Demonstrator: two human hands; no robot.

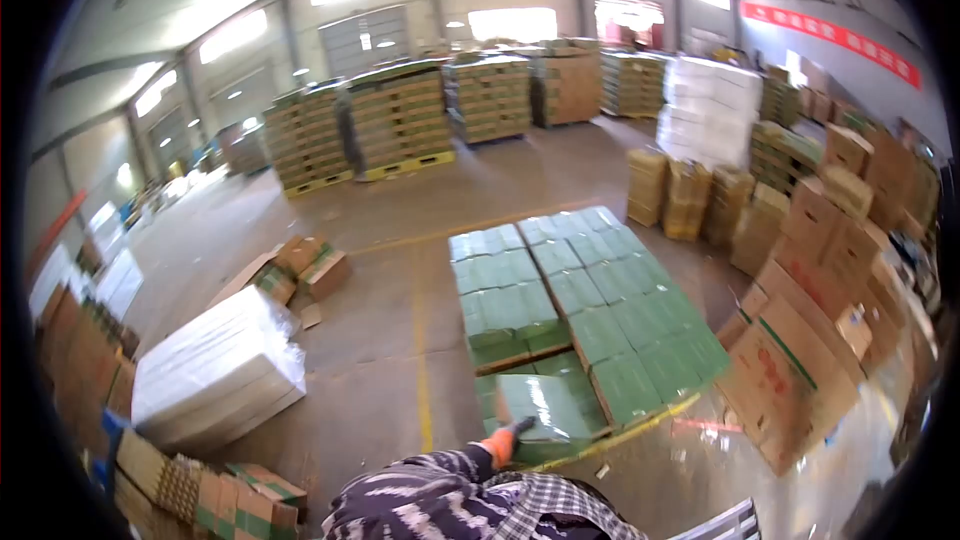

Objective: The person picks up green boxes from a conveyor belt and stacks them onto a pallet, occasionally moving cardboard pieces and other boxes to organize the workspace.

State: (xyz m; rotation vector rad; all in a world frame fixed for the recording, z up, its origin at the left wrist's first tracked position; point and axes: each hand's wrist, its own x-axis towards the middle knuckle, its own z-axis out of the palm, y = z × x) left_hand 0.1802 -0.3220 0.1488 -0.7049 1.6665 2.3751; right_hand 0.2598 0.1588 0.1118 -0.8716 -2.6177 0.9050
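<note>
My left hand (508, 439), in an orange glove with dark fingertips, reaches from a dark patterned sleeve and touches the near left side of a green-and-brown carton (545, 408). Whether its fingers grip the carton is too small to tell. The carton sits at the near left part of a pallet stack, higher than the green cartons beside it. Rows of green-topped cartons (630, 315) fill the rest of the stack, and a yellow pallet edge (655, 419) shows below. My right hand does not show.
A white wrapped block (215, 370) lies at the left, near opened cardboard boxes (312, 265). Large flattened cartons (790, 370) lean at the right. Loaded pallets (400, 120) and a white wrapped stack (708, 110) stand farther back. A metal frame (725, 528) is at the bottom right.
</note>
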